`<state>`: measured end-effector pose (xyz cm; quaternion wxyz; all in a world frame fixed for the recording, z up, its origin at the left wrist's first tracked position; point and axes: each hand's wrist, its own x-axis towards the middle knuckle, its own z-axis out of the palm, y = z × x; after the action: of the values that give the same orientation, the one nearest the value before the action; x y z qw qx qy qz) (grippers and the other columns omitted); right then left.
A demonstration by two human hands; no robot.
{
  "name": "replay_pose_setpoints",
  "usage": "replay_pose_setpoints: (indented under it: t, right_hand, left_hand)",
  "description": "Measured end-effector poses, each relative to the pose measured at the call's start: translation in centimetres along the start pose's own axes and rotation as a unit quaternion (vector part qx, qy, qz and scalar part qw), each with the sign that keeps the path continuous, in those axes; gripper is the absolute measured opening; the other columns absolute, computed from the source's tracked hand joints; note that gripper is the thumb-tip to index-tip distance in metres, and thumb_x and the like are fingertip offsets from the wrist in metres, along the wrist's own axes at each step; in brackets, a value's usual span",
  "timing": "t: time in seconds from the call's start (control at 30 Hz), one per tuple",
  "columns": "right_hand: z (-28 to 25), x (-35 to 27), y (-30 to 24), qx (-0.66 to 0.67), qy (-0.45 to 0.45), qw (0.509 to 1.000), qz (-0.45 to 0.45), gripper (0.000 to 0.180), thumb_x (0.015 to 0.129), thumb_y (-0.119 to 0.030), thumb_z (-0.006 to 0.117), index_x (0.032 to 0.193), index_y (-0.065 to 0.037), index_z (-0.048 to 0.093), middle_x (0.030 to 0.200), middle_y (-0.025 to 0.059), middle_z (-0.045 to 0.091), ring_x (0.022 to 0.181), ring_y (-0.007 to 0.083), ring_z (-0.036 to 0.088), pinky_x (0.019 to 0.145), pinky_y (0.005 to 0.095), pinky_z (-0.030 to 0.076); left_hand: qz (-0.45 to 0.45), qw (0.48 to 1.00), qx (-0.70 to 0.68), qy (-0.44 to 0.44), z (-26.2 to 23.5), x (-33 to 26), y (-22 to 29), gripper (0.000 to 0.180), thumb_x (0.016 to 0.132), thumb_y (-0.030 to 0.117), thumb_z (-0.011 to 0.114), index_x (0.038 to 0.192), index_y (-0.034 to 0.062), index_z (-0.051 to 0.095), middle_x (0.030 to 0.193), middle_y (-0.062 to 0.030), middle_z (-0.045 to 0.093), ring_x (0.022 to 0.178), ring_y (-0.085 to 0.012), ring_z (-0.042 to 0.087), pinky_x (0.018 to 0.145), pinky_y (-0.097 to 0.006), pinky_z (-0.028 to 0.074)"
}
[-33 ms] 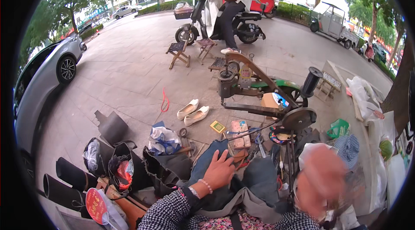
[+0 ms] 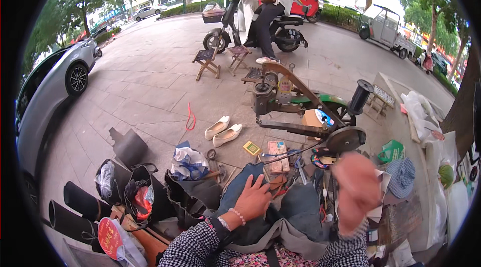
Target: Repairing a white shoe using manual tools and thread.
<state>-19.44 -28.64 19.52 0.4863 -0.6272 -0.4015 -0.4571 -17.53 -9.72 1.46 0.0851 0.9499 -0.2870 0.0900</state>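
My left hand (image 2: 250, 198), with a beaded bracelet at the wrist, lies palm down with fingers spread on a dark blue-grey cloth (image 2: 300, 209) over my lap. My right hand (image 2: 354, 184) is raised over the right side and badly smeared by motion, so its fingers and anything in them cannot be made out. Beyond my hands stands a brown iron shoe-stitching machine (image 2: 345, 138) with a wheel and black spool. A pair of cream flat shoes (image 2: 227, 135) sits on the paving. Between shoes and lap lie a worn box (image 2: 278, 154) and several hand tools (image 2: 301, 170).
Black bags (image 2: 112, 179) and dark rolls (image 2: 85, 202) crowd the left. A checked cap (image 2: 401, 171) and a green bag (image 2: 392, 150) are at right. Folding stools (image 2: 206, 60) stand ahead, with a person (image 2: 270, 16) by a scooter (image 2: 288, 39). A silver car (image 2: 50, 86) is far left.
My right hand has shifted left and slightly up, uncovering things on the ground at the right. The left hand stays in place on the cloth.
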Motion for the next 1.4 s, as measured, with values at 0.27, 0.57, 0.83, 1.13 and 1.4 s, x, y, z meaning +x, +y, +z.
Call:
replay_pose_setpoints:
  t: [0.27,0.57,0.83,1.13,1.4]
  right_hand:
    - [0.0,-20.6,21.9,-0.303,-0.538,0.719,0.32,0.042,0.07,-0.039,0.063,0.096,-0.006,0.062,0.093,0.0155,0.061,0.086,0.0343,0.057,0.078,0.0405,0.045]
    - [2.5,-20.5,17.9,-0.306,-0.637,0.549,0.446,0.045,0.073,-0.052,0.057,0.094,-0.013,0.067,0.096,0.0111,0.064,0.091,0.0287,0.06,0.078,0.0397,0.046]
    - [2.0,-20.9,17.5,-0.322,-0.615,0.556,0.457,0.04,0.077,-0.048,0.054,0.096,-0.015,0.066,0.099,0.0094,0.063,0.095,0.0285,0.058,0.08,0.0402,0.046]
    - [1.3,-21.0,17.5,-0.33,-0.598,0.559,0.471,0.036,0.076,-0.045,0.055,0.094,-0.017,0.067,0.097,0.0089,0.064,0.093,0.0281,0.058,0.078,0.0403,0.046]
    - [1.1,-20.7,17.5,-0.338,-0.592,0.563,0.467,0.037,0.075,-0.046,0.055,0.092,-0.016,0.067,0.096,0.0102,0.063,0.091,0.0293,0.059,0.077,0.0405,0.047]
  left_hand:
    - [0.006,0.999,-0.006,0.04,0.2,-0.1,0.2,0.02,0.072,0.023,0.058,0.085,0.0089,0.064,0.108,-0.0072,0.052,0.12,-0.0326,0.036,0.1,-0.054,0.022]
    - [0.003,0.999,-0.008,0.037,0.0,-0.2,-0.2,0.021,0.073,0.024,0.058,0.087,0.0094,0.065,0.107,-0.0072,0.052,0.12,-0.0321,0.036,0.1,-0.053,0.023]
    - [-0.009,1.0,-0.001,0.027,-0.2,-0.8,-0.4,0.022,0.071,0.025,0.06,0.087,0.0106,0.065,0.105,-0.0069,0.052,0.12,-0.0321,0.035,0.1,-0.053,0.022]
    - [0.007,0.999,0.008,0.036,0.0,-0.5,-0.2,0.021,0.071,0.024,0.059,0.085,0.0106,0.064,0.105,-0.0076,0.051,0.12,-0.0326,0.035,0.1,-0.053,0.022]
    - [0.006,1.0,0.005,0.017,0.1,-0.2,-0.2,0.021,0.071,0.023,0.059,0.085,0.0093,0.064,0.107,-0.0081,0.052,0.12,-0.0327,0.036,0.1,-0.054,0.022]
